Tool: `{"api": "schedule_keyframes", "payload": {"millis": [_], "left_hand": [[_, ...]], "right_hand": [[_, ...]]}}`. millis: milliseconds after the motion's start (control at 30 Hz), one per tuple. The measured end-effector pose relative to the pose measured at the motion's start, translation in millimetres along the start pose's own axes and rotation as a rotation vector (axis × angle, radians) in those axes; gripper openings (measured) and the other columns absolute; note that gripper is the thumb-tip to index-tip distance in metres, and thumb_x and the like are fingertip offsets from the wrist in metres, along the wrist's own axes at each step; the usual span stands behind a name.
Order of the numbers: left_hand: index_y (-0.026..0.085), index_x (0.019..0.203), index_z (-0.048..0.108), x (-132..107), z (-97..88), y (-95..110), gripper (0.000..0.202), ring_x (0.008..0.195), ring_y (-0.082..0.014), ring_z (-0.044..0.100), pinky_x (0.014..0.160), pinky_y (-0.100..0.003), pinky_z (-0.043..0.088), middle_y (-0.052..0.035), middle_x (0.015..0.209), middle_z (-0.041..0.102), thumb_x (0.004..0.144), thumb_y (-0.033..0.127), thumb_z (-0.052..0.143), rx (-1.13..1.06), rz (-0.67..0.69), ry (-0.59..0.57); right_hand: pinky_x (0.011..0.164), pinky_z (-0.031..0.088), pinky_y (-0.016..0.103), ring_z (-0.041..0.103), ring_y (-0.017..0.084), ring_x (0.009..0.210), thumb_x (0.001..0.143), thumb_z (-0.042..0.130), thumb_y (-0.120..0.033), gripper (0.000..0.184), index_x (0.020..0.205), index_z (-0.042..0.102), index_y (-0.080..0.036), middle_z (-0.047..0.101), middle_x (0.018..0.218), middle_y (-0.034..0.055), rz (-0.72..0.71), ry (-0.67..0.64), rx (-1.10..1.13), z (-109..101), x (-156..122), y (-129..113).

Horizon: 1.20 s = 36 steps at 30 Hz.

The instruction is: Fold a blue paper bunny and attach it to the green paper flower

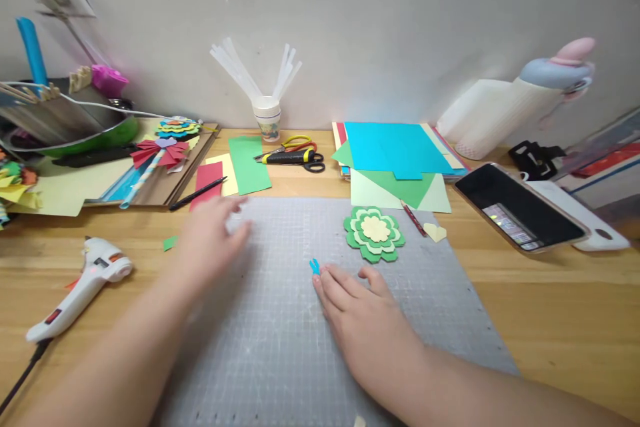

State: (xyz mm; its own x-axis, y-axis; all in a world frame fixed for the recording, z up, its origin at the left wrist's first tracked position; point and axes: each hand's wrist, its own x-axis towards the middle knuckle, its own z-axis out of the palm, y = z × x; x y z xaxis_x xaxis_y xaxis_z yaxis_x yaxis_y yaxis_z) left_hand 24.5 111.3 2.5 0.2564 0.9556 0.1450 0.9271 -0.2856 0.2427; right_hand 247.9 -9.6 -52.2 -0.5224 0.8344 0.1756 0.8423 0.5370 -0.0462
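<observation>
My right hand (363, 317) rests low over the grey cutting mat, its fingertips pressed together on a small blue paper piece (314, 266) with a forked end poking out. The rest of that piece is hidden under the fingers. Over the mat's left edge hovers my left hand (213, 233), slightly blurred, thumb and fingers apart, with nothing visible in it. Just beyond my right hand lies a layered paper flower (375, 232) in green and pale green with a cream centre. A black pen (199, 193) lies past my left hand.
A white glue gun (83, 290) lies at left, its cord trailing toward me. Scissors (295, 155), a cup of clear sticks (267, 117) and coloured paper sheets (397, 147) line the back. A pencil (413, 218) is near the flower; a phone (520, 207) lies right.
</observation>
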Motion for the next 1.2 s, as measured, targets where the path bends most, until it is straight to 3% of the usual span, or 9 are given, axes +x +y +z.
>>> {"api": "schedule_keyframes", "payload": {"millis": [133,400,500,600,767,900,1067,1133,1200], "left_hand": [[0.001,0.122,0.055,36,-25.4,-48,0.052,0.114,-0.0410,0.051,0.091,-0.057,0.044,-0.0179,0.113,0.059,0.095,0.036,0.027,0.204,-0.187,0.052],[0.003,0.083,0.066,63,-9.7,-87,0.054,0.109,-0.0429,0.052,0.085,-0.058,0.046,-0.0156,0.101,0.059,0.094,0.038,0.025,0.379,-0.300,0.027],[0.005,0.087,0.065,54,-19.5,-65,0.051,0.105,-0.0386,0.055,0.085,-0.053,0.047,-0.0126,0.098,0.060,0.092,0.044,0.032,0.375,-0.318,0.051],[0.010,0.103,0.057,18,-19.9,-14,0.045,0.083,-0.0253,0.061,0.073,-0.042,0.050,-0.0070,0.089,0.063,0.095,0.044,0.028,0.087,-0.274,0.000],[0.021,0.094,0.055,-59,14.0,61,0.018,0.072,-0.0191,0.063,0.062,-0.031,0.050,-0.0018,0.080,0.065,0.093,0.026,0.038,-0.274,0.294,-0.271],[0.019,0.092,0.054,-79,35.1,67,0.021,0.065,-0.0166,0.063,0.057,-0.027,0.050,-0.0019,0.075,0.066,0.095,0.024,0.035,-0.339,0.453,-0.133],[0.021,0.063,0.048,-73,43.4,59,0.047,0.047,-0.0142,0.049,0.045,-0.025,0.039,0.0003,0.054,0.055,0.099,0.038,0.023,-0.246,0.611,-0.053],[0.021,0.058,0.045,-73,48.6,55,0.053,0.042,-0.0122,0.041,0.042,-0.025,0.032,0.0017,0.048,0.050,0.099,0.040,0.017,-0.376,0.625,-0.100],[0.021,0.059,0.044,-76,54.1,52,0.054,0.041,-0.0109,0.035,0.039,-0.025,0.025,0.0027,0.047,0.045,0.098,0.044,0.015,-0.578,0.574,-0.340]], "right_hand": [[0.094,0.030,0.052,0.047,0.026,0.121,0.089,0.041,-0.012,0.042,0.128,0.054,-0.002,0.063,0.127,0.0127,-0.014,-0.071,0.019,-6,1,1],[0.096,0.029,0.052,0.050,0.026,0.119,0.094,0.040,-0.015,0.037,0.128,0.054,-0.009,0.063,0.124,0.0129,0.040,-0.055,0.160,-12,4,4],[0.094,0.029,0.051,0.054,0.025,0.114,0.095,0.042,-0.018,0.031,0.123,0.056,-0.018,0.065,0.121,0.0092,0.140,0.027,0.346,-17,10,14],[0.094,0.033,0.048,0.053,0.024,0.113,0.093,0.050,-0.022,0.025,0.117,0.057,-0.022,0.062,0.119,0.0075,0.300,0.158,0.659,-19,17,23],[0.056,0.044,0.025,0.054,0.010,0.058,0.089,0.057,-0.040,0.026,0.105,0.053,-0.020,0.059,0.077,-0.0003,0.506,0.071,1.677,-17,20,17],[0.046,0.035,0.018,0.046,0.005,0.046,0.090,0.056,-0.044,0.026,0.083,0.053,-0.019,0.053,0.062,-0.0044,0.634,0.140,1.871,-16,13,5],[0.040,0.024,0.017,0.035,0.003,0.043,0.085,0.064,-0.043,0.025,0.079,0.055,-0.021,0.045,0.059,-0.0060,0.556,-0.074,1.927,-18,4,5],[0.043,0.024,0.019,0.034,0.005,0.047,0.083,0.066,-0.045,0.025,0.078,0.058,-0.022,0.044,0.059,-0.0054,0.597,-0.050,1.928,-19,4,6],[0.047,0.028,0.022,0.038,0.007,0.051,0.080,0.068,-0.047,0.025,0.077,0.060,-0.024,0.046,0.061,-0.0038,0.631,-0.024,1.944,-22,4,6]]}}
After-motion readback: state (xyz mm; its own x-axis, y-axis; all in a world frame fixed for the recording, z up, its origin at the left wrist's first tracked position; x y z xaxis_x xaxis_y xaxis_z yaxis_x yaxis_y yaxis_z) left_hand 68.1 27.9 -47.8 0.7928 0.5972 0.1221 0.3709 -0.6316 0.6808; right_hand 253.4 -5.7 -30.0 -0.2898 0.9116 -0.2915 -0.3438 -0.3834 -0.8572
